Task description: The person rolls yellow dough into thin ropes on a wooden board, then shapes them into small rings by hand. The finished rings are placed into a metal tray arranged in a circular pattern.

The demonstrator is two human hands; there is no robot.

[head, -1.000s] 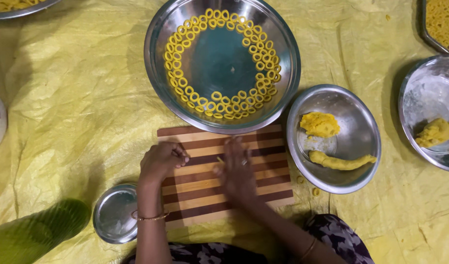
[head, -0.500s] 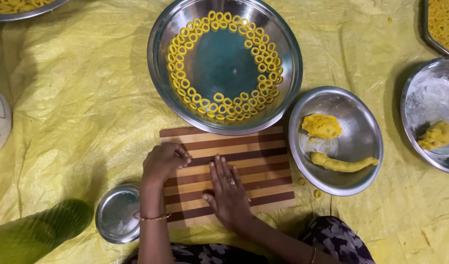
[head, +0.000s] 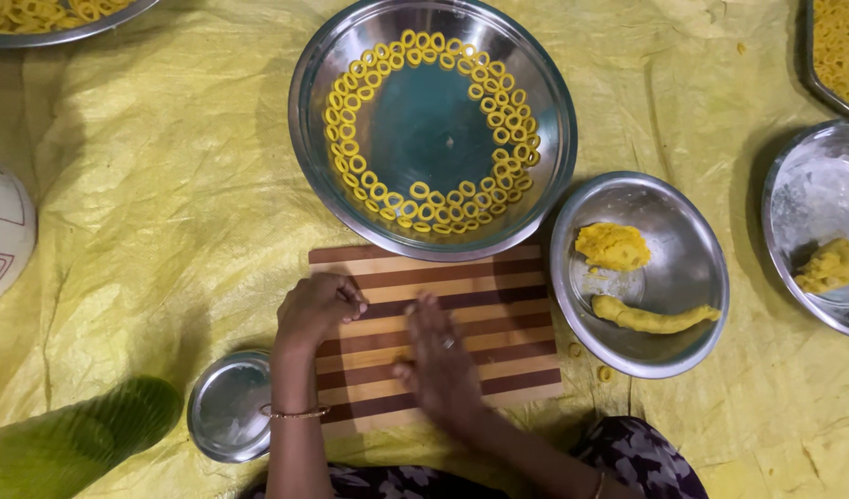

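The right hand (head: 440, 365) lies flat and open, palm down, on the striped wooden board (head: 498, 277), blurred, with whatever is under the palm hidden. The left hand (head: 318, 308) rests just beside it on the board's left edge, fingers curled loosely; whether they pinch anything I cannot tell. Beyond both hands sits a large steel bowl (head: 309, 83) ringed with small yellow dough rings (head: 350, 157); right of the right hand, a smaller bowl (head: 692, 268) holds a dough roll (head: 651, 319).
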